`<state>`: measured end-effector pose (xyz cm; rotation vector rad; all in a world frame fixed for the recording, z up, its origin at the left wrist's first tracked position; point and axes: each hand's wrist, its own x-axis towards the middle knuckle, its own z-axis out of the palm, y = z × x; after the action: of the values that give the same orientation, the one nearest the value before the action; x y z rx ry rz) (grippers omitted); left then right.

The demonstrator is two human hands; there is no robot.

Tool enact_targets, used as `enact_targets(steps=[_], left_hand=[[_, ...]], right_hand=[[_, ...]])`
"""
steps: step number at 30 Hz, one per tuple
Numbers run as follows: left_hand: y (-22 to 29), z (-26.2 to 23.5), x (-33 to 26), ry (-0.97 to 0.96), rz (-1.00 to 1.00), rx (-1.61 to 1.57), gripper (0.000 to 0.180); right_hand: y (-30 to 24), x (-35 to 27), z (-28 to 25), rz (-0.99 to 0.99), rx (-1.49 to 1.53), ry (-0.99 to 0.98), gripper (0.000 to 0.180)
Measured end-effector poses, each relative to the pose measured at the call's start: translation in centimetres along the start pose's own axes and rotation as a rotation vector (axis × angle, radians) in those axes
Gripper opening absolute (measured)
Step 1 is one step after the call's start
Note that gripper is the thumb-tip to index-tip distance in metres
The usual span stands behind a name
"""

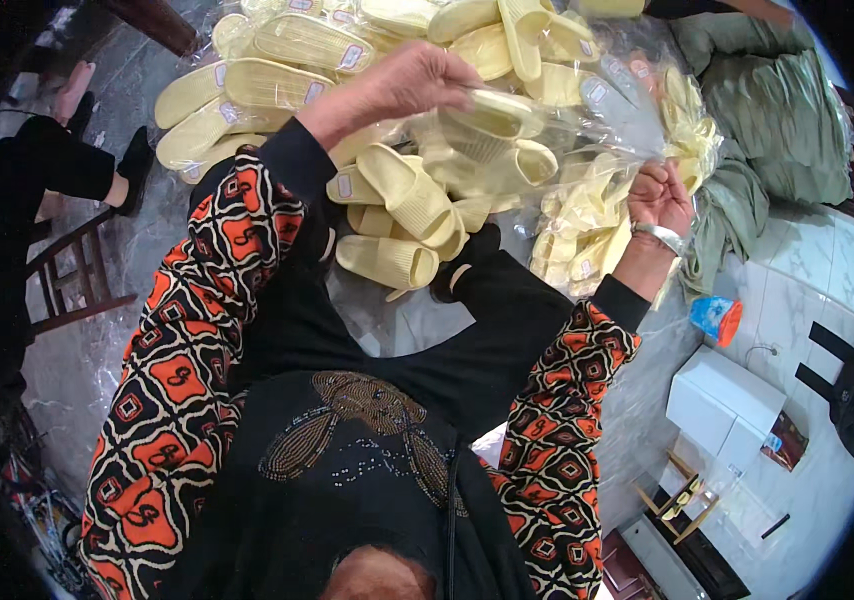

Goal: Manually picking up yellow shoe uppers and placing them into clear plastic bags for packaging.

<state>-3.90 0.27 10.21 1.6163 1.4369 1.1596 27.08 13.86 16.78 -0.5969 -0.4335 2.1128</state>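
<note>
Holding a pale yellow ribbed slipper (487, 125) in a clear bag (597, 110), both hands' grip clamped on it.

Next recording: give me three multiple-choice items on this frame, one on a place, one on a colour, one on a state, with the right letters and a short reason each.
1. Where does the blue cup with the orange lid lie?
A. On the tiled floor near the right hand
B. On the wooden chair
C. On top of the slipper heap

2. What colour are the slippers in the heap?
A. Pale yellow
B. Dark green
C. Red

3. What is the left hand doing?
A. Gripping a clear plastic bag with a slipper in it
B. Resting flat on the floor
C. Holding the white box

Answers:
1 A: it lies on the pale floor, below the right hand.
2 A: every loose and bagged slipper shows pale yellow.
3 A: the fingers close on the clear plastic bag around a slipper.
</note>
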Motion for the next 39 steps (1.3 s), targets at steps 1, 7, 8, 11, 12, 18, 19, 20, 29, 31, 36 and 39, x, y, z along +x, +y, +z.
enact_targets(steps=[1, 7, 8, 11, 12, 18, 19, 20, 29, 31, 36, 39], left_hand=[[0.2, -0.6, -0.4, -0.01, 0.014, -0.079, 0.019], [5.6, -3.4, -1.1, 0.073, 0.066, -0.264, 0.012], [5.7, -3.8, -1.2, 0.152, 0.155, -0.328, 0.01], [6.3, -6.4, -2.3, 0.319, 0.339, -0.541, 0.009], [6.4, -7.2, -2.6, 0.317, 0.432, -0.62, 0.01], [4.5, -7.8, -3.0, 0.458, 0.111, -0.15, 0.02], [3.4, -7.2, -2.9, 0.454, 0.117, -0.162, 0.02], [2.5, -7.4, -3.6, 0.326, 0.095, 0.035, 0.016], [2.6, -2.8, -3.7, 0.028, 0.226, 0.437, 0.063], [4.6, -0.1, -3.5, -0.01, 0.254, 0.347, 0.07], [3.1, 3.5, -3.7, -0.117, 0.076, 0.371, 0.02], [2.7, 4.5, -4.2, -0.45, 0.068, 0.157, 0.006]], right_hand=[[0.1, -0.1, 0.0, 0.02, 0.028, -0.031, 0.008], [-1.1, -3.1, 3.0, -0.001, -0.121, -0.281, 0.009], [-0.7, -3.7, 3.8, -0.051, -0.136, -0.237, 0.014], [1.7, -5.7, 7.6, -0.147, -0.245, -0.379, 0.015], [2.7, -6.5, 8.5, -0.14, -0.245, -0.374, 0.015], [2.8, -6.7, 8.0, -0.278, -0.505, -0.26, 0.016], [2.0, -6.2, 6.9, -0.286, -0.515, -0.254, 0.016], [1.3, -5.3, 6.1, -0.276, -0.565, -0.15, 0.015], [3.9, -3.3, 4.7, -0.059, -0.793, 0.042, 0.01], [4.9, -2.8, 4.6, -0.006, -0.713, 0.007, 0.009], [6.4, -2.2, 4.8, 0.042, -0.747, -0.022, 0.009], [5.1, 0.4, 0.7, -0.029, -0.82, 0.03, 0.011]])
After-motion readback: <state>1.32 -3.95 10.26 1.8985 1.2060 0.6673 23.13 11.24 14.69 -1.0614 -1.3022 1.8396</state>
